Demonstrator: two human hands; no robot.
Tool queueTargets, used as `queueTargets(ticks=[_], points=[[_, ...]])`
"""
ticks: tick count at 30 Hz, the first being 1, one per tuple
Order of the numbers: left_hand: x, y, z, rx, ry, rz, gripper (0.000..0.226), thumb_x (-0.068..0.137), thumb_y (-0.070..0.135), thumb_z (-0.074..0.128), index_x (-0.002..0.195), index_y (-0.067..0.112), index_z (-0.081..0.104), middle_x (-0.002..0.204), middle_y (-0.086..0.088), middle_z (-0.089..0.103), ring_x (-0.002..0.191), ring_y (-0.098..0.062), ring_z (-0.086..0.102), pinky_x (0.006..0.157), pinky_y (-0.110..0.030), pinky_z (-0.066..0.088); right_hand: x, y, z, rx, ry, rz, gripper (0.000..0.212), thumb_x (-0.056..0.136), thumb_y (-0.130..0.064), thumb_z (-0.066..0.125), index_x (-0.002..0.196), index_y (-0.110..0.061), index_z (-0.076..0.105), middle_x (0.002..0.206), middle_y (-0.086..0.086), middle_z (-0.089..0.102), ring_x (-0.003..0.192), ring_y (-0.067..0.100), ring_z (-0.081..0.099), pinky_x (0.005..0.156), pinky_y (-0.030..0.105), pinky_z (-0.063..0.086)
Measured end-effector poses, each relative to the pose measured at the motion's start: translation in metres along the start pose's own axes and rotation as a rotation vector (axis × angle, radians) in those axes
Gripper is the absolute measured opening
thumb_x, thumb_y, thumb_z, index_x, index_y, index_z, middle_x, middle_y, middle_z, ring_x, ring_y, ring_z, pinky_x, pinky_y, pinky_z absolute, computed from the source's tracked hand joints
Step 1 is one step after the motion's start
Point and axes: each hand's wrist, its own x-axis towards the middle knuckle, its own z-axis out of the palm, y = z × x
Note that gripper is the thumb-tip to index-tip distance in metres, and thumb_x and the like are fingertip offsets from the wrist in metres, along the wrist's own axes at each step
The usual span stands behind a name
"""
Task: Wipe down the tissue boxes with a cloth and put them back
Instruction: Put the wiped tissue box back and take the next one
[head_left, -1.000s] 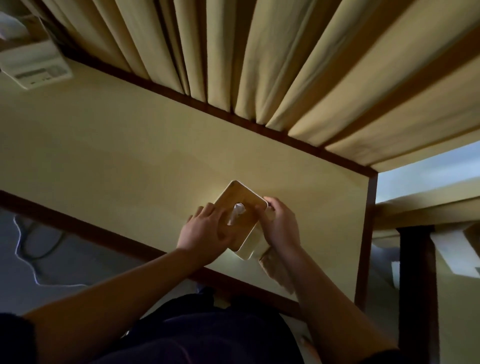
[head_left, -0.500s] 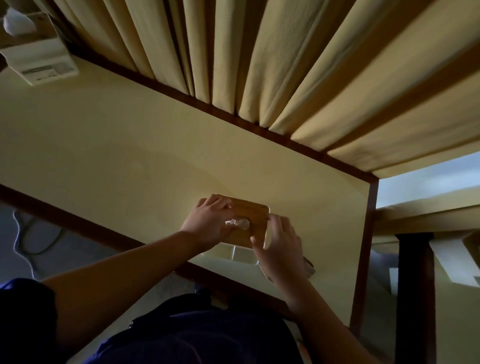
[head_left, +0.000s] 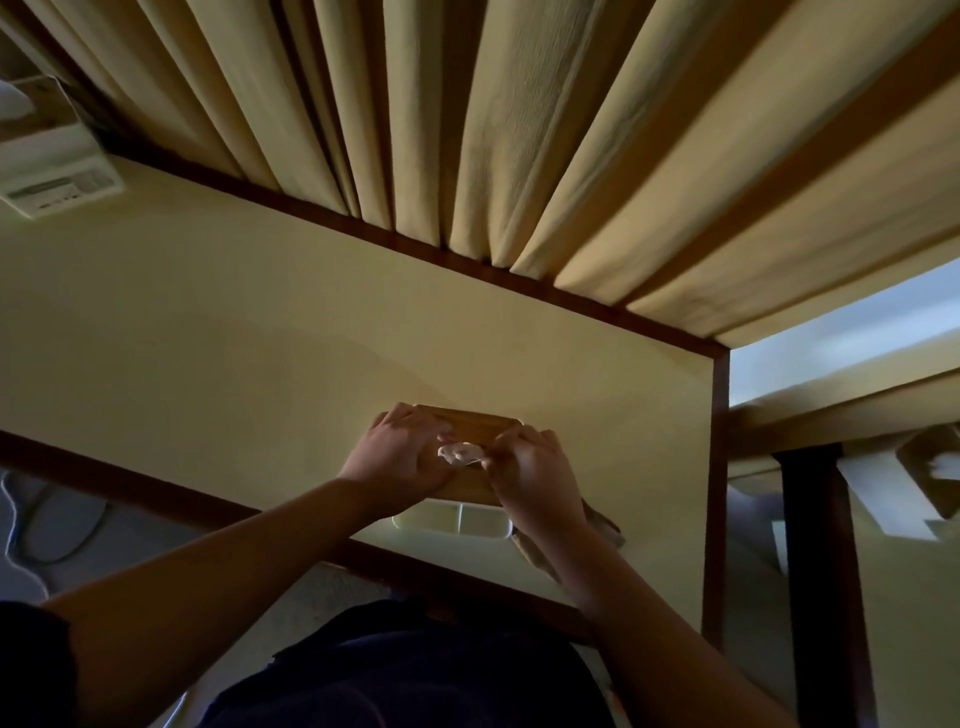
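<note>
Low in the centre of the frame, a tissue box (head_left: 470, 470) with a wooden lid sits on the pale table (head_left: 208, 338), its white base showing below the lid; the left hand (head_left: 397, 457) lies over the lid's left part, fingers curled on its far edge; the right hand (head_left: 530, 470) pinches the white tissue (head_left: 457, 452) poking from the slot; a brown cloth (head_left: 602, 525) lies under the right wrist; another tissue box (head_left: 47, 171) stands in the upper left, below the curtain (head_left: 493, 130).
</note>
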Motion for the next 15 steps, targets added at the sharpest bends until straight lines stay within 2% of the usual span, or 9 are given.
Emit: queueTargets(ticks=[2, 4, 7, 10, 13, 15], points=[[0.002, 0.003, -0.001, 0.046, -0.034, 0.026, 0.055, 0.078, 0.058, 0.060, 0.122, 0.028, 0.073, 0.113, 0.007, 0.069, 0.110, -0.022, 0.056, 0.094, -0.037, 0.045, 0.001, 0.002, -0.003, 0.102, -0.005, 0.035, 0.010, 0.094, -0.030, 0.072, 0.102, -0.026, 0.073, 0.096, -0.005, 0.067, 0.096, 0.016, 0.052, 0.074, 0.032, 0.044], [0.005, 0.005, -0.002, 0.067, -0.032, 0.026, 0.047, 0.079, 0.053, 0.064, 0.119, 0.031, 0.075, 0.109, 0.008, 0.068, 0.108, -0.022, 0.055, 0.092, -0.036, 0.044, 0.003, 0.002, -0.006, 0.157, -0.040, 0.061, 0.013, 0.094, -0.035, 0.072, 0.104, -0.028, 0.072, 0.091, -0.003, 0.067, 0.090, 0.012, 0.056, 0.069, 0.028, 0.042], [0.011, 0.006, -0.005, 0.098, -0.012, 0.003, 0.032, 0.087, 0.050, 0.061, 0.104, 0.030, 0.079, 0.106, 0.007, 0.070, 0.108, -0.026, 0.056, 0.092, -0.040, 0.045, 0.006, 0.002, -0.009, 0.196, -0.036, 0.071, 0.013, 0.094, -0.038, 0.073, 0.099, -0.026, 0.074, 0.083, -0.007, 0.071, 0.078, 0.012, 0.065, 0.071, 0.034, 0.052], [0.015, 0.007, -0.009, 0.096, -0.035, -0.055, 0.024, 0.095, 0.046, 0.065, 0.106, 0.029, 0.079, 0.110, 0.008, 0.068, 0.112, -0.023, 0.052, 0.091, -0.035, 0.036, 0.005, 0.001, -0.012, 0.233, -0.025, 0.074, 0.009, 0.095, -0.034, 0.075, 0.097, -0.025, 0.074, 0.076, -0.014, 0.068, 0.073, 0.003, 0.064, 0.070, 0.031, 0.053], [0.014, 0.005, -0.011, 0.070, -0.072, -0.069, 0.042, 0.086, 0.063, 0.055, 0.106, 0.033, 0.078, 0.110, 0.011, 0.067, 0.110, -0.021, 0.052, 0.089, -0.034, 0.035, 0.003, -0.002, -0.014, 0.310, 0.004, 0.092, 0.008, 0.093, -0.035, 0.075, 0.097, -0.029, 0.073, 0.079, -0.018, 0.068, 0.076, -0.003, 0.063, 0.068, 0.020, 0.048], [0.009, 0.003, -0.013, 0.029, -0.036, -0.073, 0.056, 0.076, 0.071, 0.046, 0.106, 0.035, 0.077, 0.112, 0.011, 0.067, 0.109, -0.020, 0.053, 0.090, -0.035, 0.039, 0.002, 0.000, -0.015, 0.360, 0.079, 0.142, 0.026, 0.085, -0.043, 0.069, 0.106, -0.027, 0.074, 0.097, -0.017, 0.071, 0.085, -0.005, 0.062, 0.073, 0.018, 0.045]])
